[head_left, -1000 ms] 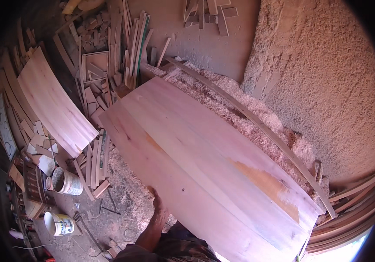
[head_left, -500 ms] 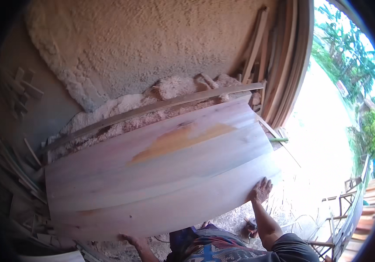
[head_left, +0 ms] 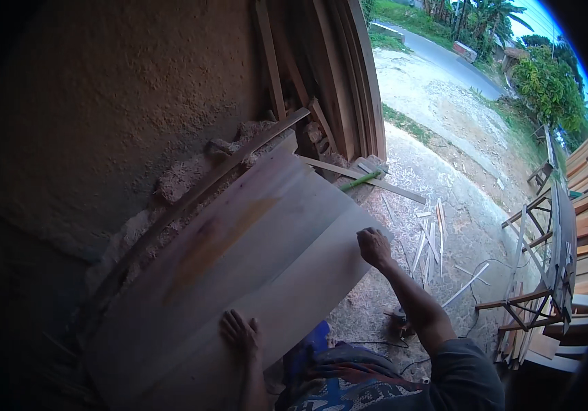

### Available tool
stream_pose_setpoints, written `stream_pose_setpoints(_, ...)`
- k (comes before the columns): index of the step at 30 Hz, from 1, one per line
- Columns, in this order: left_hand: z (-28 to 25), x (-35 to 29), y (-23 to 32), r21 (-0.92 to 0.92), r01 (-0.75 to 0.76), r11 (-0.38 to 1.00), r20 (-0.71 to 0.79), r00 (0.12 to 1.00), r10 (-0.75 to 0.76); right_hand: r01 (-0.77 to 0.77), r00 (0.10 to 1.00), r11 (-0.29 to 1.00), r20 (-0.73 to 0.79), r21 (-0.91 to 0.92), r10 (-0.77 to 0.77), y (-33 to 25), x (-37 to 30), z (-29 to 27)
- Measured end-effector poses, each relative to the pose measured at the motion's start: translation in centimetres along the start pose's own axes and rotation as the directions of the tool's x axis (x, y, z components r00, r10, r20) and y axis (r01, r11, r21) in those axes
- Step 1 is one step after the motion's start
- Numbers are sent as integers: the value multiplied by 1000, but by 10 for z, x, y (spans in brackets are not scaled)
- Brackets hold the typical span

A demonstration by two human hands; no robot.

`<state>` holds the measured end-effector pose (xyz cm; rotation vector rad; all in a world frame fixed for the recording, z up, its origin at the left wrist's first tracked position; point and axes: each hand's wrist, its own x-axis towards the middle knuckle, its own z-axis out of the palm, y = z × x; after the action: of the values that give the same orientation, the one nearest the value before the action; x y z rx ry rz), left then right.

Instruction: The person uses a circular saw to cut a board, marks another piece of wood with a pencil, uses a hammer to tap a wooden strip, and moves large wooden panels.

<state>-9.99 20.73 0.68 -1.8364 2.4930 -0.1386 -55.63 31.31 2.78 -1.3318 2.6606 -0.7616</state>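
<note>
A wide, pale wooden panel [head_left: 294, 274] with an orange-brown streak lies in front of me. My left hand [head_left: 241, 333] rests flat on its face near the front edge, fingers spread and holding nothing. Toward the panel's right end, my right hand [head_left: 374, 248] is closed, its fingers curled down against the surface by the front edge. Whatever is under those fingers, if anything, is hidden.
Behind the panel runs a long wooden strip [head_left: 205, 185] beside heaped shavings [head_left: 181, 179]. Tall boards [head_left: 345, 75] lean on the wall. Offcuts [head_left: 431, 236], a green stick [head_left: 361, 180] and a corded power tool [head_left: 401, 320] lie right. A wooden trestle frame [head_left: 520, 308] stands farther right.
My left hand has moved from the panel's front edge onto its face. My right hand has gone from open to curled at the right end. The view has swung right.
</note>
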Motion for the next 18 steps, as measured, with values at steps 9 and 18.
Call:
stream_pose_setpoints(9, -31, 107, 90, -27, -5, 1000, 11, 1000, 6, -259, 966, 954, -28, -154, 257, 164, 154, -21)
stream_pose_setpoints(18, -12, 162, 134, -37, 127, 991, 28, 992, -126, -280, 957, 948, 33, -149, 287, 207, 250, -40)
